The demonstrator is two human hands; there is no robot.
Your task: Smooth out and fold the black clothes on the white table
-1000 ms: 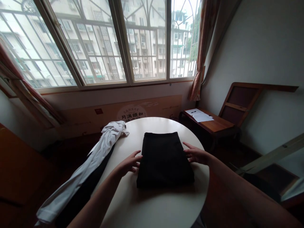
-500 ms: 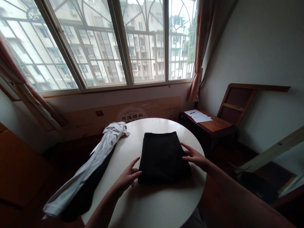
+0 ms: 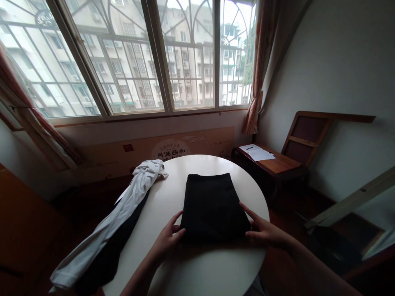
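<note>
A black folded garment (image 3: 212, 207) lies as a flat, near-square bundle on the round white table (image 3: 200, 267); its kind is not clear. My left hand (image 3: 169, 233) holds its lower left edge, thumb at the near corner and forefinger along the side. At the lower right edge, my right hand (image 3: 262, 228) grips the bundle with the forefinger stretched along the side and the thumb by the near corner. Its other fingers are partly hidden at the edge. To the left, a crumpled white garment (image 3: 123, 213) lies over dark cloth (image 3: 106, 263), both hanging off the table's edge.
A low wooden bench (image 3: 277, 162) with white papers (image 3: 257, 153) and a pen stands at the back right. Behind the table, a printed cardboard panel (image 3: 138, 152) leans below the barred window (image 3: 188, 61). Curtains hang at both sides of the window.
My right hand has slid down the garment's right edge to the near corner. My left hand has closed in on the left edge. The bundle lies nearly as before.
</note>
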